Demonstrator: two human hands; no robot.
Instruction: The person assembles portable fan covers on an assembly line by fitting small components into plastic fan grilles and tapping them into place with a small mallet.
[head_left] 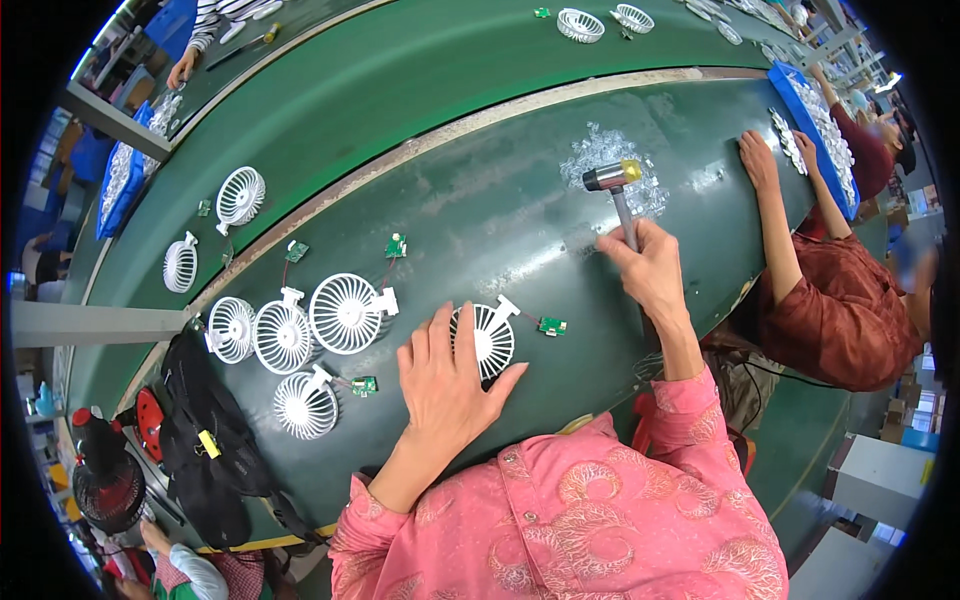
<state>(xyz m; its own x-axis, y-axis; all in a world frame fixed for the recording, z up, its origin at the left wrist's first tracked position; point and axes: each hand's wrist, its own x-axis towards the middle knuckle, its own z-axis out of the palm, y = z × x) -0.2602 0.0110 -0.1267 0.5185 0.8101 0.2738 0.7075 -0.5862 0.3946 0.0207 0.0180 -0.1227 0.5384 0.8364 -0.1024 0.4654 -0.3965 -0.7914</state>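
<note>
My left hand [445,382] lies with its fingers spread, its index finger over the left edge of a white round fan cage [494,345] with a short stem. A small green circuit board [552,327] hangs from that cage by thin wires, resting on the table. My right hand [648,268] is closed round the grey handle of a mallet [612,178], which has one black face and one yellow face. The mallet head is over scattered clear plastic bits [612,150]. Left of my left hand lie several similar cages, among them a large cage [346,314].
A green conveyor belt [400,90] runs beyond the table, carrying more cages [240,197]. At the left are a black bag [205,440] and a dark desk fan [105,480]. On the right, a co-worker's hands [760,160] rest near a blue tray [790,90] of white parts.
</note>
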